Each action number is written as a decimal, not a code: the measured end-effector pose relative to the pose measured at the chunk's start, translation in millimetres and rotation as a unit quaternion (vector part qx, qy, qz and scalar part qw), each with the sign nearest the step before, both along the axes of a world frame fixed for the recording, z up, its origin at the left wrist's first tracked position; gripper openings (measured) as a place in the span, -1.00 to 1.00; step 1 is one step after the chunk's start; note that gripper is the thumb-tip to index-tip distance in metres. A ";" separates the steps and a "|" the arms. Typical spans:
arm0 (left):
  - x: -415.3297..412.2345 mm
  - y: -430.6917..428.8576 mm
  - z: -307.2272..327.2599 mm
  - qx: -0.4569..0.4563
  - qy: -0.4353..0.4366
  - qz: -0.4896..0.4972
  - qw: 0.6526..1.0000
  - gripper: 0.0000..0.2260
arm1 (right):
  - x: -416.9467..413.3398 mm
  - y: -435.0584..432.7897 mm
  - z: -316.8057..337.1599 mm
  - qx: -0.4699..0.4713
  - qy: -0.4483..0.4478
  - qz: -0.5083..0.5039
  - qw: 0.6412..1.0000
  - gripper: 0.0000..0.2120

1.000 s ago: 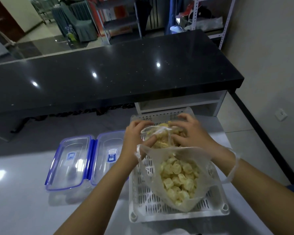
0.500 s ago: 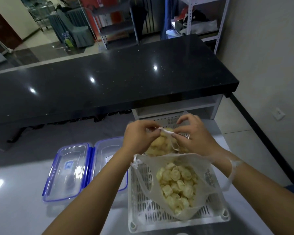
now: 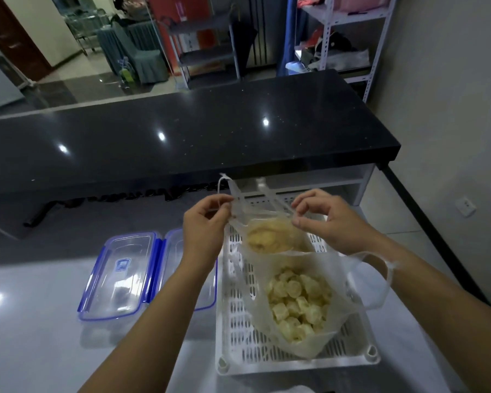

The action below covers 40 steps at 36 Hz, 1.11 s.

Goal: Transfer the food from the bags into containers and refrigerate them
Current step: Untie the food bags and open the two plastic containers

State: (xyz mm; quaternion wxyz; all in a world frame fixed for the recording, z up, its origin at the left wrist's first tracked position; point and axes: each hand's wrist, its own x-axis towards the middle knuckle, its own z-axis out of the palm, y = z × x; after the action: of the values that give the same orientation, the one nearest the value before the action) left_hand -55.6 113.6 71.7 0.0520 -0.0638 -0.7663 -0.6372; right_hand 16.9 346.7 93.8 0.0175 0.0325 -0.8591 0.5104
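Two thin plastic bags of pale yellow food lie in a white slotted basket [image 3: 233,321]. The near bag [image 3: 298,304] is open and shows dumpling-like pieces. The far bag [image 3: 272,236] holds flatter yellow pieces. My left hand [image 3: 207,222] pinches one handle of the far bag and my right hand [image 3: 326,219] pinches the other, with the handles pulled up and apart. A handle of the near bag loops around my right wrist. Left of the basket stand two clear containers with blue clips, one fully in view [image 3: 122,275], the other [image 3: 176,245] partly behind my left forearm.
The basket and containers sit on a glossy white counter [image 3: 34,321]. A raised black stone bar top [image 3: 182,131] runs across behind them. A wall with a socket [image 3: 465,206] stands to the right. Metal shelving [image 3: 340,38] and chairs fill the room beyond.
My hands have risen off the far bag and drawn apart, and its knotted handles have come undone and now stand open. The view has tilted up slightly.
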 end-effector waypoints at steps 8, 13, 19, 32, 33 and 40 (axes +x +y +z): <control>-1.7 -19.1 24.0 0.101 -0.025 -0.036 0.994 -0.71 | 9.1 8.6 23.8 0.034 0.138 -0.083 0.986 -0.93; -4.6 -21.0 43.7 0.192 -0.069 -0.120 0.972 -0.72 | 8.6 8.2 32.7 0.129 0.303 -0.187 0.926 -0.90; -8.3 -16.6 68.8 0.264 -0.126 -0.186 0.938 -0.66 | -6.6 12.9 34.4 -0.246 0.107 -0.241 0.933 -0.83; -14.9 4.9 82.6 0.306 -0.143 -0.204 0.919 -0.45 | -21.5 60.4 73.4 -0.579 -0.093 -0.068 0.807 -0.54; -17.3 5.8 86.0 0.303 -0.139 -0.206 0.920 -0.45 | -22.8 63.7 77.0 -0.579 -0.090 -0.056 0.808 -0.53; -29.1 16.5 79.0 0.237 -0.180 -0.193 0.935 -0.51 | -29.0 75.8 66.3 -0.576 -0.147 -0.045 0.803 -0.42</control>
State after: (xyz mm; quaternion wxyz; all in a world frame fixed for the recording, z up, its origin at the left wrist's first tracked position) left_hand -84.7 130.1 150.6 -0.1977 -0.0806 -0.5627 -0.7986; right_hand -12.1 422.5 160.2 -0.0704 -0.0973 -0.3995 0.9088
